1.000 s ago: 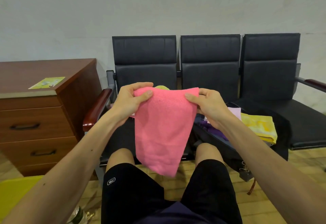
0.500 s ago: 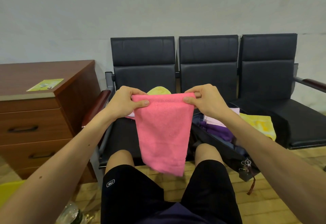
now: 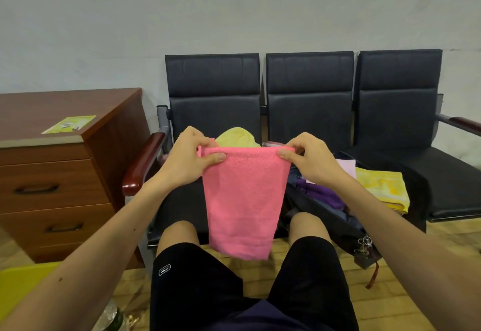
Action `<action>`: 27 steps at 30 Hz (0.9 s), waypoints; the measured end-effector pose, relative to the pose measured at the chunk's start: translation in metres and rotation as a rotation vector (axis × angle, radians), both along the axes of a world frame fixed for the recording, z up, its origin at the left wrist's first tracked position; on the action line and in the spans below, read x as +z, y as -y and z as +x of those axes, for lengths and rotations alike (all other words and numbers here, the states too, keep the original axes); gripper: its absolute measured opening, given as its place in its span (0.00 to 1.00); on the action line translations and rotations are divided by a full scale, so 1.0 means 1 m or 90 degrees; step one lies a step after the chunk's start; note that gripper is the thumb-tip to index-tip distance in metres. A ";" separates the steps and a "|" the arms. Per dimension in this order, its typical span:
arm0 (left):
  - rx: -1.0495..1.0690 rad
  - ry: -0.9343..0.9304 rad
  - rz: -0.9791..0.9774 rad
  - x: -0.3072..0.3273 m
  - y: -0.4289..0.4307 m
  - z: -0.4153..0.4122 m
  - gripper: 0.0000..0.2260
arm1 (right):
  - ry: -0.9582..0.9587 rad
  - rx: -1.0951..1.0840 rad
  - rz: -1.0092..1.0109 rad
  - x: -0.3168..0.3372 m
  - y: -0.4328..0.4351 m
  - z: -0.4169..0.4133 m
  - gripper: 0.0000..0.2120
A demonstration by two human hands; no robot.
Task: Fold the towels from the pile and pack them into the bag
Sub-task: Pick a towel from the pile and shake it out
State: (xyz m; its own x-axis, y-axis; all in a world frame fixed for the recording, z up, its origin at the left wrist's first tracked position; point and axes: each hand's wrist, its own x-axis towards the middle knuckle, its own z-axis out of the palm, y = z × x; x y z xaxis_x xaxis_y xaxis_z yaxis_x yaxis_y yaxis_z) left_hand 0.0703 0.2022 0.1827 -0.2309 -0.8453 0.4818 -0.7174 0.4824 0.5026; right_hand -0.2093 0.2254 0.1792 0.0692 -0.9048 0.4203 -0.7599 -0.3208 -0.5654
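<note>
Black seats (image 3: 309,111) are lined against a pale wall (image 3: 234,12), a wooden drawer unit (image 3: 65,182) at the left. A pink towel (image 3: 244,200) is held hanging free over the knees, its top corners pinched by the fingers of the left hand (image 3: 187,161) and right hand (image 3: 309,161). Purple towels (image 3: 320,194) are seen in the open bag (image 3: 328,226) at the middle seat's front edge.

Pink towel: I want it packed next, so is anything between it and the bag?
Nothing visible does. The left hand and right hand pinch the pink towel at its top corners; the bag lies open to its right, a purple towel inside.
</note>
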 end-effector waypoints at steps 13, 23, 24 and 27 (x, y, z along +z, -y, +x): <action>-0.152 -0.448 0.146 0.032 -0.029 -0.034 0.05 | 0.688 0.218 0.452 -0.058 -0.083 0.055 0.05; 0.001 -0.680 0.625 -0.035 -0.011 -0.017 0.17 | 0.889 0.219 0.432 -0.049 -0.089 0.063 0.07; -0.012 -0.699 0.630 -0.043 -0.016 -0.022 0.18 | 0.891 0.208 0.434 -0.047 -0.087 0.064 0.07; -0.092 -0.786 0.674 -0.068 -0.031 -0.034 0.27 | 0.898 0.144 0.419 -0.038 -0.084 0.065 0.13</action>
State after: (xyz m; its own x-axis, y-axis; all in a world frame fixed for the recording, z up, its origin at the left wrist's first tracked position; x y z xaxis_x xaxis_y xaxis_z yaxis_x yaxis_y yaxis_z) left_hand 0.0367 0.2331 0.1146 -0.2699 -0.9067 -0.3242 0.3668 -0.4081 0.8360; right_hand -0.1443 0.3098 0.1412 0.1307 -0.9734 -0.1884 0.5084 0.2289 -0.8301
